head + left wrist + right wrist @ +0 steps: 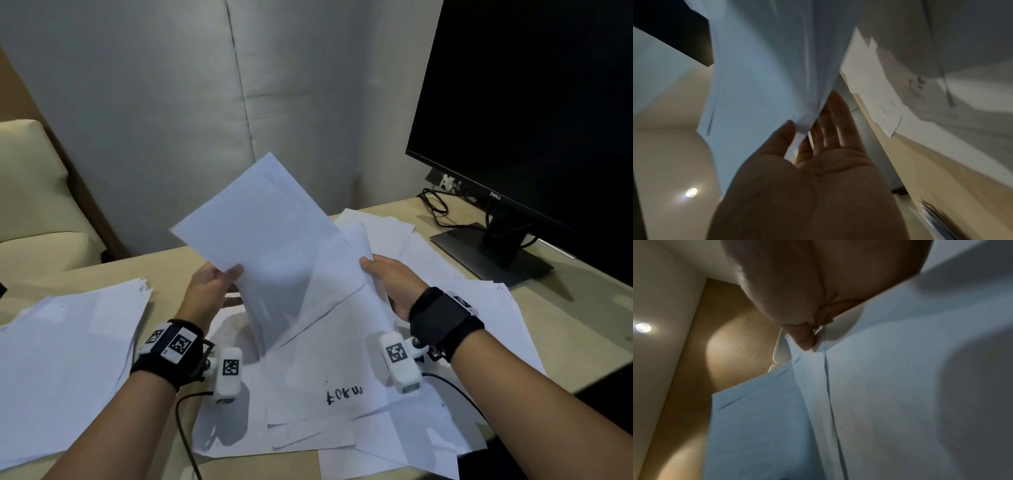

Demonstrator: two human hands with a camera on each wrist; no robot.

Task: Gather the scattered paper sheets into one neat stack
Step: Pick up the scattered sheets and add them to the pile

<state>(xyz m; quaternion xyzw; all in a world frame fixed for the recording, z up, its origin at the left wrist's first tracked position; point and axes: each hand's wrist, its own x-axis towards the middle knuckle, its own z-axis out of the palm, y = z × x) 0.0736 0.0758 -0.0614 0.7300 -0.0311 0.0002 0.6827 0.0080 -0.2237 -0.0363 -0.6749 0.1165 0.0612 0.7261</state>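
White sheets (270,233) are lifted above the desk (579,308), tilted, the left hand (209,291) pinching their left edge with the thumb on top, the right hand (394,281) grasping the right edge. More loose sheets (342,394) lie scattered beneath; a pile (61,356) sits left, a monitor (531,102) right.

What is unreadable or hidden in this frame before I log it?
- Right hand fingers: head view, behind the held sheets; right wrist view, palm blocks them.
- Held sheet count: motion blur, all views.
- Left pile: cut off by head view's left edge.
- Handwritten word: upside down, illegible.
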